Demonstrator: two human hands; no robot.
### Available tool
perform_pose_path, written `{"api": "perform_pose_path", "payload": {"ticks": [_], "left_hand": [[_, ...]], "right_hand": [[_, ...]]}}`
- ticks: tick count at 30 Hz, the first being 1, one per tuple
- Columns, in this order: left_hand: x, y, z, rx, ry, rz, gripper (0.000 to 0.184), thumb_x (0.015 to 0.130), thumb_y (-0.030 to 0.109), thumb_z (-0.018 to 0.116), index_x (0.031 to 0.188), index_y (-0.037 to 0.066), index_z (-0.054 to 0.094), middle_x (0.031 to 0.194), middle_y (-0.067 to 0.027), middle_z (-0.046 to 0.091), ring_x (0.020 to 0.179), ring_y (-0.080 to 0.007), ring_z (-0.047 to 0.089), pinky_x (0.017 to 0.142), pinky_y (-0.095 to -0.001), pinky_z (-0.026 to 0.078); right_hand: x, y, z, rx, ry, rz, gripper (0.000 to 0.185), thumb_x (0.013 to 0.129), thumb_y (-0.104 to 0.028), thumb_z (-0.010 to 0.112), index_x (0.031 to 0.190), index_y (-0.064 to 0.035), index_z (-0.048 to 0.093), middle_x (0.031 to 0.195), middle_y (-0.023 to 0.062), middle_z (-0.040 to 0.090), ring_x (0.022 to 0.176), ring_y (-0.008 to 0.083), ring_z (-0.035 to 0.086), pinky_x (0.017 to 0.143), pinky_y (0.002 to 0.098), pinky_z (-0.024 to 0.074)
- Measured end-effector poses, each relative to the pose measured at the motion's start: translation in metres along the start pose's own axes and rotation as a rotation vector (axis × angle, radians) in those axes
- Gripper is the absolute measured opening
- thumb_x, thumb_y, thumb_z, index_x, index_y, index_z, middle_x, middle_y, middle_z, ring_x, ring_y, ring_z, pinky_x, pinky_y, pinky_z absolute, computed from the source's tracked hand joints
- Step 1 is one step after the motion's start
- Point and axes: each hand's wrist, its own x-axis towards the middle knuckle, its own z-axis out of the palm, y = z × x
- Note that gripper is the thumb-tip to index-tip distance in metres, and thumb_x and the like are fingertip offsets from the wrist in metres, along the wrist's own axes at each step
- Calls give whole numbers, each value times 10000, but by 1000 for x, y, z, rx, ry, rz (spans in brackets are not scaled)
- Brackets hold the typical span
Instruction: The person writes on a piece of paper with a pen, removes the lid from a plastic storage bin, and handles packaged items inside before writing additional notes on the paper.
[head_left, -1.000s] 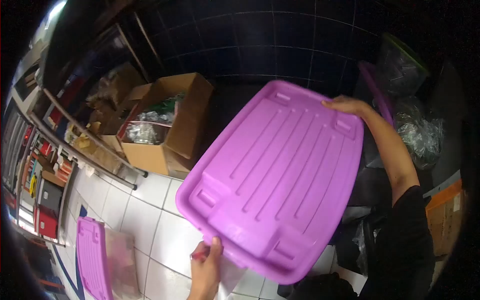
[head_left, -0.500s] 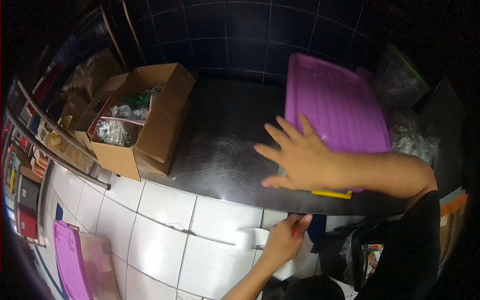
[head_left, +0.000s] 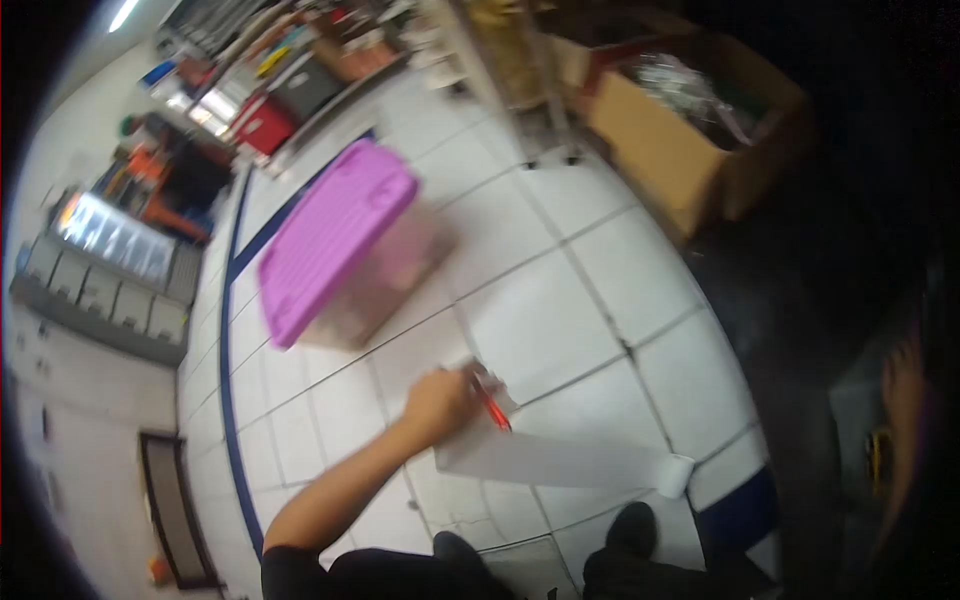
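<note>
My left hand [head_left: 440,402] is closed, held out over the tiled floor. A slim red pen-like object [head_left: 495,410] sticks out of it, with something greyish beside the fingers; blur hides its exact kind. Below the hand a long white strip, like paper [head_left: 560,462], stretches right to a small white roll [head_left: 676,475]; whether the hand touches the strip I cannot tell. At the dark right edge, my right hand [head_left: 903,375] is partly visible over a plastic box, near a yellow latch [head_left: 880,458]. Its fingers are too blurred and dark to read.
A clear box with a pink-purple lid [head_left: 340,235] stands on the floor ahead. An opened cardboard box [head_left: 665,140] with plastic-wrapped items sits on the dark metal table [head_left: 770,300] at right. Shelves with a red box [head_left: 262,122] line the back. My shoes [head_left: 632,530] show below.
My view has swung left, away from the table toward the room. My left hand has reached outward with the red object, and the white strip now shows drawn out long. My right hand is at the right edge.
</note>
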Motion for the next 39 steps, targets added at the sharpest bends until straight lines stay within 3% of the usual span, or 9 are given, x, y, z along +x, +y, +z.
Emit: {"api": "perform_pose_path", "payload": {"ticks": [6, 10, 17, 22, 24, 28, 32, 36, 39], "left_hand": [[72, -188, -65, 328, 763, -276, 491, 794, 391, 763, 1031, 24, 540, 964, -211, 669, 733, -392, 684, 591, -473, 524], [119, -257, -48, 470, 656, -251, 492, 788, 362, 767, 1053, 24, 526, 1072, -245, 637, 705, -373, 691, 575, -469, 531], [143, -259, -39, 481, 772, -295, 139, 832, 116, 598, 917, 8, 624, 701, -159, 683, 638, -354, 693, 556, -438, 548], [78, -227, -10, 585, 643, -179, 191, 830, 126, 605, 956, -15, 626, 714, -156, 669, 577, -297, 684, 496, -405, 538], [33, -206, 2, 626, 591, -106, 274, 853, 187, 621, 1053, 1, 602, 704, -121, 635, 550, -287, 662, 452, -406, 504], [-67, -154, 10, 641, 455, 83, 330, 824, 104, 622, 1113, -54, 594, 800, -134, 637, 547, -206, 667, 424, -305, 503], [-174, -98, -15, 368, 230, -6, 226, 817, 202, 650, 891, 3, 576, 694, -150, 656, 530, -276, 668, 427, -375, 510], [-252, -70, -84, 127, -459, 55, 470, 893, 544, 601, 950, 78, 629, 693, -165, 662, 652, -383, 679, 614, -479, 542], [-279, -55, -82, -262, -206, 430, 411, 929, 476, 584, 934, 67, 618, 675, -156, 651, 639, -368, 680, 579, -463, 540]], "right_hand": [[16, -25, -37, -173, -37, -94, 255, 927, -283, 588, 870, -59, 694, 965, 135, 699, 965, 320, 646, 818, 407, 537], [17, -30, -39, -174, -85, 2, 270, 927, -289, 591, 866, -49, 699, 953, 136, 702, 967, 321, 646, 820, 411, 536], [22, -31, -46, -156, -95, -6, 327, 919, -326, 609, 832, -24, 701, 922, 150, 708, 960, 336, 647, 834, 416, 528], [9, -32, -27, -103, 91, 77, 314, 912, -334, 634, 877, -31, 707, 950, 140, 710, 985, 311, 641, 845, 430, 517], [24, -71, -29, 35, 726, -92, 306, 932, -334, 613, 1035, -56, 691, 1058, 101, 696, 990, 269, 632, 920, 399, 484], [58, -304, -121, 645, 479, -492, 391, 766, -354, 742, 1043, -86, 675, 1188, 171, 598, 1190, 358, 544, 1082, 696, 265], [62, -459, -181, 808, 396, -810, 578, 714, -408, 776, 1177, -94, 633, 1045, 122, 625, 1025, 283, 605, 1000, 601, 395], [47, -484, -166, 634, 336, -810, 456, 754, -321, 747, 1116, -68, 632, 889, 56, 598, 834, 216, 596, 826, 441, 467], [48, -455, -195, 693, 270, -865, 372, 766, -267, 729, 1056, -60, 624, 787, 8, 540, 704, 176, 539, 671, 337, 423]]}}
